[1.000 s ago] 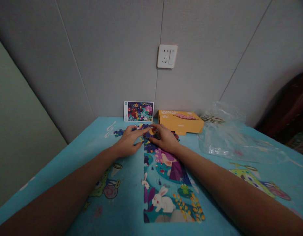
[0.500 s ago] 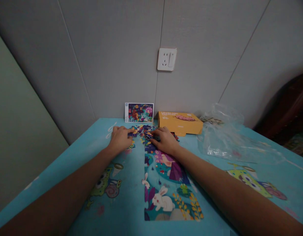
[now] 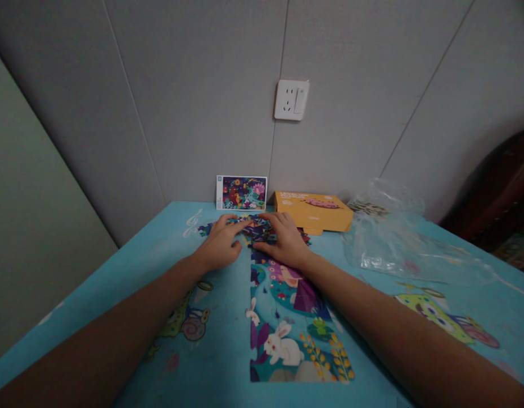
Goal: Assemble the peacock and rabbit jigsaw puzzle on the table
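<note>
A joined section of jigsaw puzzle (image 3: 282,340) with white rabbits and a frog lies flat, running away from me. Loose puzzle pieces (image 3: 258,231) are heaped at its far end. Over the left side of the heap reaches my left hand (image 3: 221,243), its index finger stretched out and thumb apart. My right hand (image 3: 282,241) rests on the right side of the heap, thumb and fingers spread. No piece shows as gripped in either hand; the fingers partly cover the pieces beneath. Behind the heap, a picture card (image 3: 242,193) of the puzzle leans against the wall.
A yellow box (image 3: 312,211) stands against the wall behind my right hand. Right of it lies a clear plastic bag (image 3: 397,249) with pieces inside. A blue cartoon-print cloth (image 3: 155,374) covers the table. A wall socket (image 3: 291,100) is above.
My left hand has moved right, onto the heap, with its index finger extending; pieces it covered at the left now show. My right hand has spread its fingers slightly. The view has shifted a little.
</note>
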